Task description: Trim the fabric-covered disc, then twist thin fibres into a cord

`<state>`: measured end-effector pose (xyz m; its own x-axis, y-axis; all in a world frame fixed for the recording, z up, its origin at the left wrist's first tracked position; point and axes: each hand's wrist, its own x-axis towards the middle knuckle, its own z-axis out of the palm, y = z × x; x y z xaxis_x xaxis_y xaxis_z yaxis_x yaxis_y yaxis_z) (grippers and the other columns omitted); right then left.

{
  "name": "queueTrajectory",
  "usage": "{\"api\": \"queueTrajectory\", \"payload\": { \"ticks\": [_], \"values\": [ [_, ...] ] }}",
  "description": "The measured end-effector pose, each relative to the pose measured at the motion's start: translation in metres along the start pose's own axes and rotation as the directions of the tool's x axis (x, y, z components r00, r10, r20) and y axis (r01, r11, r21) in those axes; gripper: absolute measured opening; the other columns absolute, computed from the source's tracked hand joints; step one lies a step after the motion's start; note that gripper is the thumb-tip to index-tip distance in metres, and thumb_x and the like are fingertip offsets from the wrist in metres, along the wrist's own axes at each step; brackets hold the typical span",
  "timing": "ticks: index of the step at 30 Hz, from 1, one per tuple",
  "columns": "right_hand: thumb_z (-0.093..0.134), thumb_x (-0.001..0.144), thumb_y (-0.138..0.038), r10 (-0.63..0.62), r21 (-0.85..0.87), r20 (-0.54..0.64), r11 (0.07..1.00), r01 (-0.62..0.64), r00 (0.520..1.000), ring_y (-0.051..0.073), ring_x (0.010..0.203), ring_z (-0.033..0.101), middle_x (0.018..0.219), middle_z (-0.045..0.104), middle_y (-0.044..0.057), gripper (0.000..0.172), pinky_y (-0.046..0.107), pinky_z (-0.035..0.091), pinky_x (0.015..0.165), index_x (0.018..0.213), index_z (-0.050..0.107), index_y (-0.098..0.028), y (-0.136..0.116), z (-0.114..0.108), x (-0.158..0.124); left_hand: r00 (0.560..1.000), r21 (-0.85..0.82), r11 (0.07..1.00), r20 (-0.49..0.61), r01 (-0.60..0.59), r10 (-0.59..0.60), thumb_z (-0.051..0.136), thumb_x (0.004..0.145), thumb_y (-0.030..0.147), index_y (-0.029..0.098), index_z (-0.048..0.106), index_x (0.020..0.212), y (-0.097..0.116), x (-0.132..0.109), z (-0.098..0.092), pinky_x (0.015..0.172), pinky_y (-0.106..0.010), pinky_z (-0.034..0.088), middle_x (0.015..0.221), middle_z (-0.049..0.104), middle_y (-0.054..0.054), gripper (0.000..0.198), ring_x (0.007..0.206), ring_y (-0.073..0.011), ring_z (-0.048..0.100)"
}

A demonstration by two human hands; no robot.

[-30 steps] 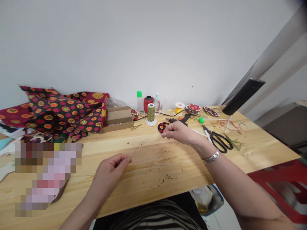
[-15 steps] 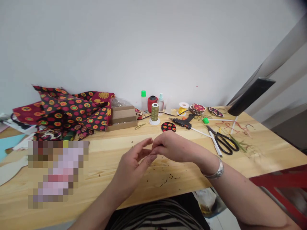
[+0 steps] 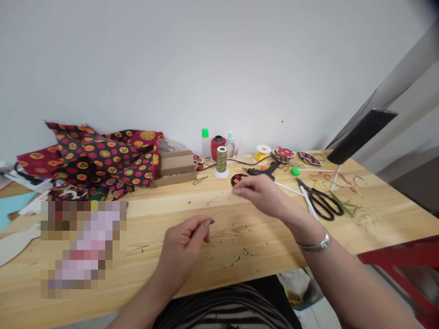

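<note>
My left hand (image 3: 187, 242) is closed in a pinch above the front middle of the wooden table. My right hand (image 3: 259, 194) is pinched too, higher and farther right, in front of a round patterned fabric piece (image 3: 237, 179) that it partly covers. A faint thin thread (image 3: 219, 205) seems to run between the two hands; its ends are hidden in the fingers. Behind the hands stands a spool of olive thread (image 3: 222, 160) on a white base. Dark thread snippets (image 3: 240, 257) lie on the table below the hands.
Patterned fabric (image 3: 99, 155) is heaped at the left beside a cardboard box (image 3: 176, 167). A glue gun (image 3: 265, 172), black-handled scissors (image 3: 324, 203) and a white pen (image 3: 308, 203) lie to the right. Bottles and a red thread cone (image 3: 218, 148) stand along the wall.
My hands were together at the fingertips and have moved apart. The right went up and to the right, the left slightly down and left, its fingers closing.
</note>
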<state>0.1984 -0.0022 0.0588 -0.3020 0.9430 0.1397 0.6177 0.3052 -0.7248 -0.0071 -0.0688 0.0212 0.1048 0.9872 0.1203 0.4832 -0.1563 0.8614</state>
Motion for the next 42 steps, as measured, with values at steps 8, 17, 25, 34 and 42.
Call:
{"api": "queueTrajectory", "payload": {
  "ticks": [8, 17, 25, 34, 42],
  "values": [
    [0.061, 0.074, -0.033, 0.348, 0.51, -0.128, 0.826, -0.239, 0.929, 0.011, 0.056, 0.048, 0.06, 0.062, 0.002, 0.021, 0.025, 0.037, 0.054, 0.071, 0.072, -0.015, 0.009, 0.03, -0.043, 0.99, -0.175, 0.98, -0.083, 0.098, -0.114, 0.053, 0.079, 0.029, 0.017, 0.066, 0.071, -0.003, 0.001, 0.0, 0.052, -0.021, 0.041, 0.052, 0.052, 0.004, 0.019, 0.049, -0.011, 0.05],
    [0.073, 0.064, -0.034, 0.399, 0.843, 0.153, 0.425, -0.33, 0.904, 0.005, 0.048, 0.036, 0.062, 0.063, -0.001, 0.021, 0.019, 0.028, 0.046, 0.08, 0.075, -0.02, -0.019, 0.086, -0.046, 0.947, 0.155, 0.953, -0.151, -0.259, 0.282, 0.049, 0.083, 0.018, 0.016, 0.067, 0.083, -0.004, -0.009, 0.012, 0.052, -0.019, 0.042, 0.055, 0.055, 0.002, 0.017, 0.05, -0.0106, 0.052],
    [0.072, 0.063, -0.025, 0.429, 0.895, 0.07, 0.372, -0.246, 0.901, 0.004, 0.043, 0.031, 0.05, 0.053, -0.004, 0.012, 0.021, 0.022, 0.043, 0.059, 0.068, -0.014, -0.019, 0.087, -0.04, 0.965, 0.092, 0.968, -0.103, -0.233, 0.242, 0.049, 0.083, 0.02, 0.018, 0.064, 0.07, -0.003, -0.011, 0.015, 0.051, -0.018, 0.043, 0.053, 0.056, 0.003, 0.019, 0.049, -0.0101, 0.054],
    [0.074, 0.06, -0.029, 0.477, 0.916, -0.048, 0.37, -0.152, 0.878, 0.003, 0.043, 0.026, 0.048, 0.043, -0.007, 0.021, 0.021, 0.018, 0.043, 0.058, 0.06, -0.014, -0.006, 0.066, -0.032, 0.999, -0.055, 0.998, -0.051, 0.005, -0.008, 0.052, 0.08, 0.027, 0.02, 0.062, 0.062, -0.009, -0.009, 0.005, 0.066, -0.021, 0.047, 0.057, 0.062, 0.001, 0.022, 0.072, -0.0175, 0.065],
    [0.077, 0.057, -0.029, 0.529, 0.927, -0.186, 0.374, -0.03, 0.828, 0.004, 0.044, 0.029, 0.05, 0.044, -0.006, 0.022, 0.021, 0.019, 0.043, 0.059, 0.062, -0.014, 0.007, 0.04, -0.028, 0.994, -0.055, 0.995, -0.065, 0.083, -0.086, 0.055, 0.078, 0.03, 0.02, 0.066, 0.065, -0.013, -0.004, -0.005, 0.065, -0.021, 0.047, 0.065, 0.067, 0.0, 0.02, 0.066, -0.0154, 0.061]
  ]
}}
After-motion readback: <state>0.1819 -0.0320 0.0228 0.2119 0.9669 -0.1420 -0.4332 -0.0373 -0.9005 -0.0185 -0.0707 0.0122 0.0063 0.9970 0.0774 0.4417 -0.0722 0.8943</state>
